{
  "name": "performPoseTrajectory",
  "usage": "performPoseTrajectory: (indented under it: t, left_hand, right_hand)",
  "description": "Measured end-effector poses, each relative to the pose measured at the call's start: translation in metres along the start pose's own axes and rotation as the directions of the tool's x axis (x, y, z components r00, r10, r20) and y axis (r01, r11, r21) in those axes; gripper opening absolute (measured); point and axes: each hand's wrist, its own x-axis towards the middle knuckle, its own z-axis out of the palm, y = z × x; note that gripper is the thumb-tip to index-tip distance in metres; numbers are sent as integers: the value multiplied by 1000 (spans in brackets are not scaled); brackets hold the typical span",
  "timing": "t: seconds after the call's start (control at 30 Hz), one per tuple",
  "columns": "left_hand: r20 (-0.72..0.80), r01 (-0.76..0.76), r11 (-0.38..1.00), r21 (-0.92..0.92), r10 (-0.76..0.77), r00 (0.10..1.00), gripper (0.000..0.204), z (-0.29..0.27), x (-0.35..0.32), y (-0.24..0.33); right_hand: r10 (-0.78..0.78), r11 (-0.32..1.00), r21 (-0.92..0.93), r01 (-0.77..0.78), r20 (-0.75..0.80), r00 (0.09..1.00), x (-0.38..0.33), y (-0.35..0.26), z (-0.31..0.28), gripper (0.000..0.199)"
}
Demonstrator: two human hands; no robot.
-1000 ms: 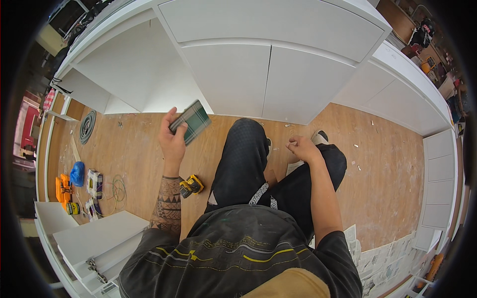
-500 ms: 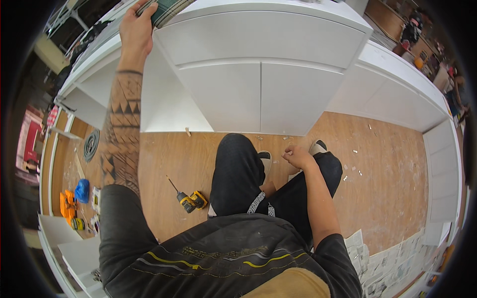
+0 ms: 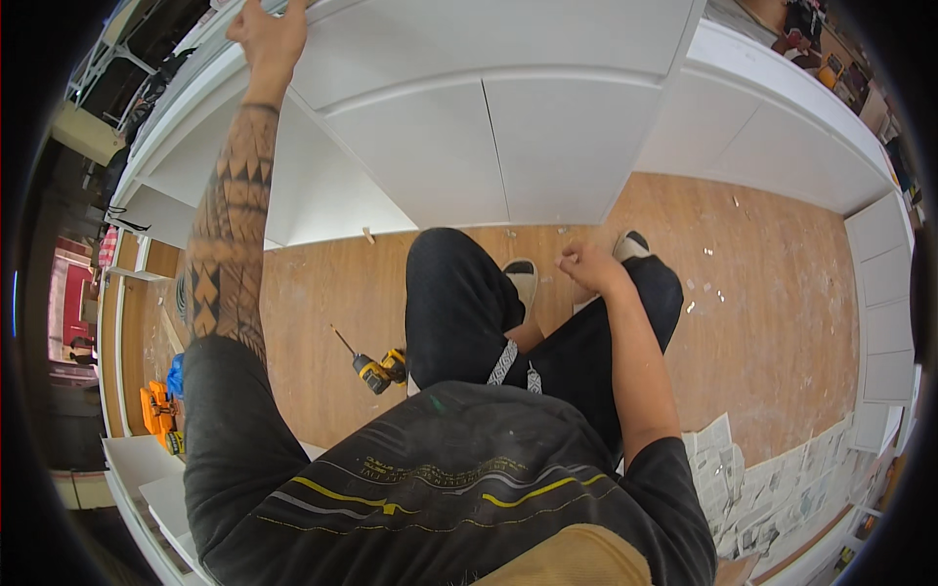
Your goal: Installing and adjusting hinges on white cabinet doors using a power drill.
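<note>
My left arm reaches up and forward, and my left hand (image 3: 272, 39) is at the top edge of the view, over the rim of the white cabinet (image 3: 410, 146). Its fingertips are partly cut off, so what they touch is out of sight. Beside my right knee, my right hand (image 3: 589, 268) hangs in front of the shin with its fingers curled together. Whatever they may pinch is too small to make out. On the wood floor to the left of my legs lies a yellow and black cordless drill (image 3: 373, 371) with a long bit.
Newspaper sheets (image 3: 772, 498) cover the floor at lower right. Small white scraps (image 3: 720, 295) lie on the floor at right. A low white cabinet (image 3: 743, 127) runs along the right. Orange tools (image 3: 156, 408) and a blue item (image 3: 176, 375) sit at left. An open compartment (image 3: 322, 186) faces me.
The view has shifted, so the cabinet sits higher in it. The green striped cloth that my left hand gripped is out of view. My right hand stays curled by the knee.
</note>
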Motion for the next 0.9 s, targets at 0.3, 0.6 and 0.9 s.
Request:
performPoseTrajectory:
  t: [0.3, 0.6, 0.9]
  left_hand:
    - [390, -165, 760, -629, 492, 779, 29, -50, -163, 44]
    - [676, 80, 834, -546, 383, 629, 26, -48, -189, 15]
    - [718, 182, 848, -497, 284, 636, 26, -62, -198, -19]
  right_hand:
    - [102, 995, -12, -102, 75, 992, -4, -16, -10, 47]
    - [110, 994, 8, -111, 83, 990, 5, 12, -4, 44]
    - [216, 976, -3, -218, 166, 962, 9, 6, -12, 48]
